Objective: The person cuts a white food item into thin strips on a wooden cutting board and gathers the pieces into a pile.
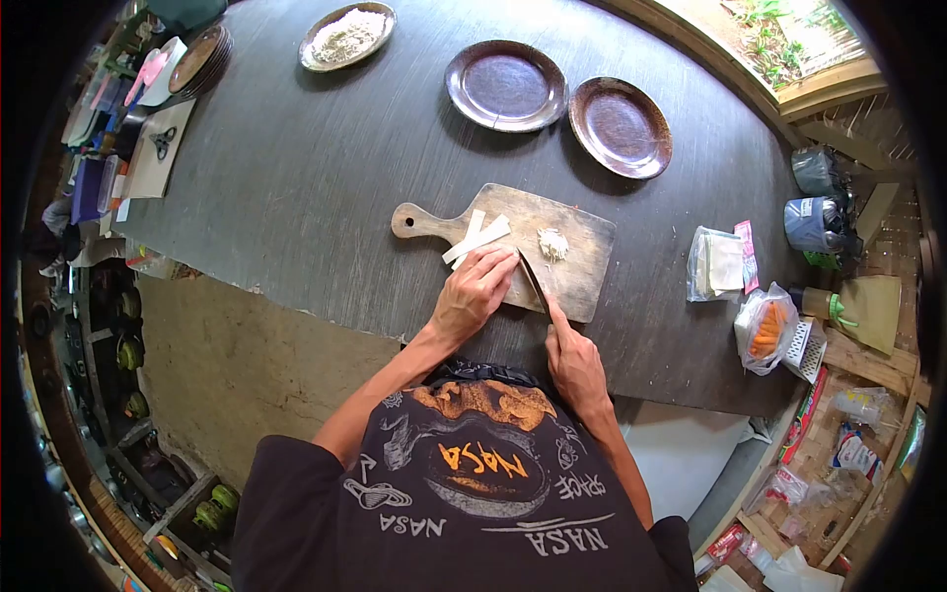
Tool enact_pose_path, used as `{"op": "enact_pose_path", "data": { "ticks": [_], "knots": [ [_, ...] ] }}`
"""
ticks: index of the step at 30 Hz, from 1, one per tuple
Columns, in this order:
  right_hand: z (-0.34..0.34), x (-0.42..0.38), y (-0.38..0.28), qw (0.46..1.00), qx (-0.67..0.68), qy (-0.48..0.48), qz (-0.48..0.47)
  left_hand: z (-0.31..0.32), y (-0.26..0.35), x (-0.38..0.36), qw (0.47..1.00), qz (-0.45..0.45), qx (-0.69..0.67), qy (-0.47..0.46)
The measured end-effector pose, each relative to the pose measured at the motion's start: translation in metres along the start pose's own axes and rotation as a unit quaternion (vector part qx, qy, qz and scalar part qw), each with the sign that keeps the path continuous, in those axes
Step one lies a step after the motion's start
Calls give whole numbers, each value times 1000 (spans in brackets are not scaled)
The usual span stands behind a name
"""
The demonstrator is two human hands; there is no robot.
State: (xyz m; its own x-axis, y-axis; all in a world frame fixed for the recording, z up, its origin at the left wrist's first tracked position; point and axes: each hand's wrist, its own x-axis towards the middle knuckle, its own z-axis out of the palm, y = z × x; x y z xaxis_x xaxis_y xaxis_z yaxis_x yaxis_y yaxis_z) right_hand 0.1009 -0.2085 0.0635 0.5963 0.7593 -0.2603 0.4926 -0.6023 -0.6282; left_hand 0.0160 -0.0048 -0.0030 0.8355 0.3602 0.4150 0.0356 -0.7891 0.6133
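Note:
A wooden cutting board (pixel 582 281) with a handle lies on the dark table. My left hand (pixel 475 288) rests over its lower left part, fingers bent together on pale food; what lies under the fingertips is hidden. Flat white strips (pixel 477 240) lie crossed just beyond that hand. My right hand (pixel 574 360) is wrapped round the handle of a knife (pixel 535 280), whose dark blade points away from me, its tip close to my left fingertips. To the right of the blade sits a small pile of thin white shreds (pixel 552 244).
Two brown plates (pixel 506 86) (pixel 620 128) stand beyond the board, and a plate of white food (pixel 347 37) is farther left. At right lie a plastic packet (pixel 715 263) and a bag of carrots (pixel 765 329). Stacked plates (pixel 200 61) stand far left.

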Motion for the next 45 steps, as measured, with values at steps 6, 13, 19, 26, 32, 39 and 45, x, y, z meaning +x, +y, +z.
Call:
{"op": "enact_pose_path", "data": {
  "ticks": [6,13,19,26,32,39,45],
  "knots": [
    [2,2,-2,1000,13,9,-10,-3,2,2,1000,-5,-6,3],
    [0,6,-6,1000,13,0,4,-2,2,3,1000,-2,-9,13],
    [-1,6,-8,1000,-8,-4,14,-2,2,3,1000,-13,-18,13],
    [-2,-8,7,1000,-11,-6,-2,-4,0,2,1000,6,-5,-6],
    [3,1,6,1000,8,11,-11,-3,1,2,1000,-5,-11,6],
    [-2,4,-2,1000,-26,-3,10,-1,0,3,1000,5,-13,10],
    [0,-11,7,1000,-11,7,-3,-5,-2,3,1000,4,-7,-10]
  ]
}}
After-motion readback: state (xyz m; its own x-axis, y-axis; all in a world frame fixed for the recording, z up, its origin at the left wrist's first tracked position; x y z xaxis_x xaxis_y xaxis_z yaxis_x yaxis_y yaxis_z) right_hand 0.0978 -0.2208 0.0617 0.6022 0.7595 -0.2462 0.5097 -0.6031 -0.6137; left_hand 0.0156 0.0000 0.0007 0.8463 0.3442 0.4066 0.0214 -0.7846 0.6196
